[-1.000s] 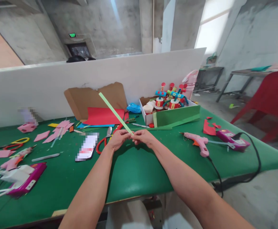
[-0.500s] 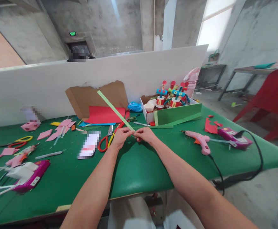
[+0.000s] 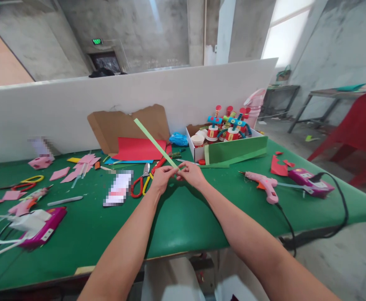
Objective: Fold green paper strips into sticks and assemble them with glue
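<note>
A long light-green paper strip (image 3: 153, 141) slants up and to the left from my fingers, above the green tabletop. My left hand (image 3: 164, 177) pinches its lower end between thumb and fingers. Right beside it, my right hand (image 3: 191, 173) also pinches that end, and the fingertips of both hands meet. The very tip of the strip is hidden by the fingers. Just left of my left hand lie scissors with red handles (image 3: 137, 187) and a tool with yellow and red handles (image 3: 148, 182).
A pink glue gun (image 3: 266, 184) with its cord lies to the right, near a purple power strip (image 3: 314, 184). A box (image 3: 197, 155) of paper-cup figures (image 3: 232, 133) stands behind. Pink paper pieces (image 3: 85, 163), a pen (image 3: 65, 200) and another power strip (image 3: 49, 230) are on the left.
The free upper end of the strip has shifted slightly right and the fingers at its lower end have moved a little. Both hands keep hold of it.
</note>
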`<move>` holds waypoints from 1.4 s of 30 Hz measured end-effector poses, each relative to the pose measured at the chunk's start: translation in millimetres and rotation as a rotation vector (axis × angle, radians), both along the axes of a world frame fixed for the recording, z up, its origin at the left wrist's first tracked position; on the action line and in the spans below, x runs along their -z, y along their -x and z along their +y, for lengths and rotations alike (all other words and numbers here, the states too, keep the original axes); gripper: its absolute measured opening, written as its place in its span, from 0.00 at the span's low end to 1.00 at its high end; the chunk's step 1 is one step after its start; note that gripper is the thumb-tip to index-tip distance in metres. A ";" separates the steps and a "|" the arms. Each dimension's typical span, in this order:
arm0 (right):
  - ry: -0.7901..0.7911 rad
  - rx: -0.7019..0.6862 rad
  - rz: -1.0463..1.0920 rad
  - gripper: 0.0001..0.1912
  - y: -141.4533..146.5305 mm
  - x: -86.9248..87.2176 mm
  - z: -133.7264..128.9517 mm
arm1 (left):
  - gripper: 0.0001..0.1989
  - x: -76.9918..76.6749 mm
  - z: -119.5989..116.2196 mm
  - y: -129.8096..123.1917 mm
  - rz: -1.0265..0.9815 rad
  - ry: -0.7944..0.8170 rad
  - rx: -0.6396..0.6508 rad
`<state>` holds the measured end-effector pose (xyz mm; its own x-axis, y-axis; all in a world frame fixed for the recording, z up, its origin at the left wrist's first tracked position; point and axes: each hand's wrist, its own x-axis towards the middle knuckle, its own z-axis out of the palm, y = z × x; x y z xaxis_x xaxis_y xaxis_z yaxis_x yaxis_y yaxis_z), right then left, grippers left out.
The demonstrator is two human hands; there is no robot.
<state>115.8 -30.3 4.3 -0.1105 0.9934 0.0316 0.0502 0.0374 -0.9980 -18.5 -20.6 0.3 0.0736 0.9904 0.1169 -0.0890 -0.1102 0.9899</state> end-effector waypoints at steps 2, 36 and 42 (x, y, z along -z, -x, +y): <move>0.005 -0.009 -0.003 0.05 -1.8 0.1 -0.2 | 0.17 -0.4 0.5 1.8 -0.027 0.002 -0.002; -0.049 0.009 -0.228 0.03 -4.7 -5.4 -6.9 | 0.16 3.0 5.8 6.8 0.034 -0.019 -0.109; -0.150 0.089 -0.324 0.03 -5.0 -5.4 -5.8 | 0.14 3.7 4.0 1.6 0.085 -0.034 -0.105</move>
